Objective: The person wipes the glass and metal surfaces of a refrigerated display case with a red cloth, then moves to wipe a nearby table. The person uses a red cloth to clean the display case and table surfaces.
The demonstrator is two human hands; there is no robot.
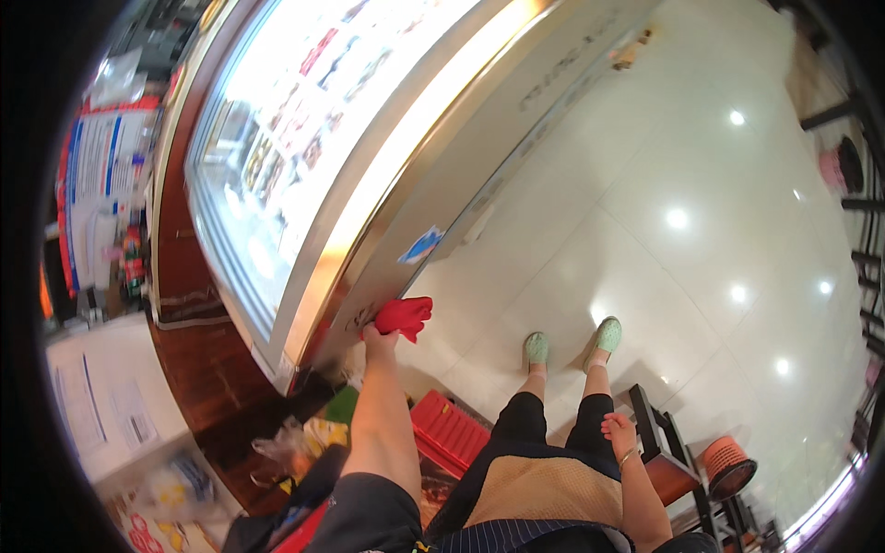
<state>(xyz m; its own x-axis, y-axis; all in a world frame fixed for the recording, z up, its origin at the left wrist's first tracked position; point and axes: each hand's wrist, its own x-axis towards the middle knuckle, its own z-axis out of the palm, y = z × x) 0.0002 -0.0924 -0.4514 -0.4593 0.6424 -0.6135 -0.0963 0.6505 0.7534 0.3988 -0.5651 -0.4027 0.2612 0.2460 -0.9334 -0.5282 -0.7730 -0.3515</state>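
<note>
My left arm reaches out to the base of the lit glass display case [346,263]. My left hand [380,339] is closed on a red cloth [406,316], which lies against the lower metal panel near the case's near corner. A blue and white sticker [422,245] is on that panel a little farther along. My right hand [621,435] hangs beside my right thigh, fingers loosely curled, with nothing visible in it. A bracelet circles that wrist.
Glossy tiles cover the floor [572,230]. A red plastic crate [449,429] and bags [300,442] lie near my left leg. On my right stand a dark-framed stool [668,465] and a pink basket [728,467]. A white counter with papers [115,396] is at left.
</note>
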